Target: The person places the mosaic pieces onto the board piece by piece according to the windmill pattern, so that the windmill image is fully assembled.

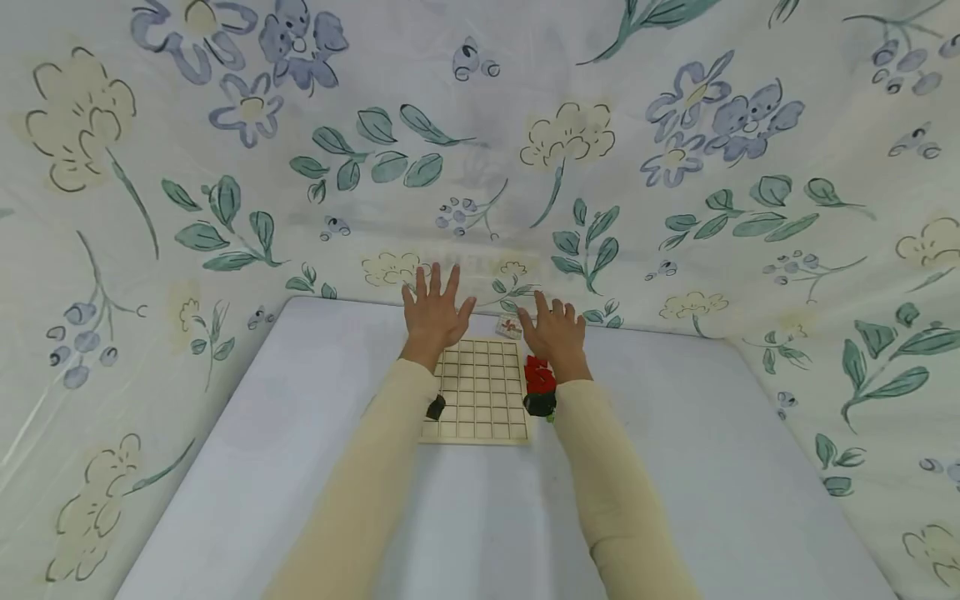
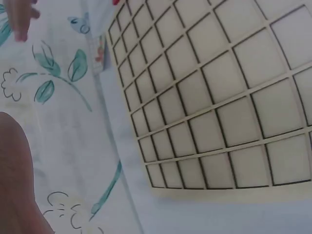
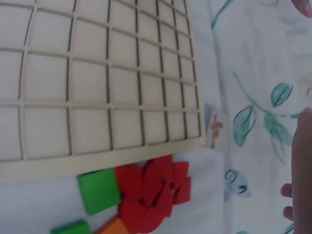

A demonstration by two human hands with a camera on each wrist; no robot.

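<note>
A pale wooden grid board (image 1: 480, 392) with raised dividers lies flat on the table, its square compartments bare where they show. My left hand (image 1: 435, 315) is over its far left corner, fingers straight and spread, holding nothing. Past the far right corner is my right hand (image 1: 557, 333), fingers relaxed and grasping nothing. Red flat pieces (image 3: 151, 195) are heaped along the board's right side, nearest the right wrist. Beside them are a green square piece (image 3: 99, 190) and an orange piece (image 3: 113, 227). A small printed card (image 1: 508, 326) sits beyond the board, between the hands.
The white table (image 1: 247, 467) ends just past the hands. A flowered sheet (image 1: 480, 150) rises behind it and along both sides. Another green piece (image 3: 72, 228) shows at the lower edge of the right wrist view.
</note>
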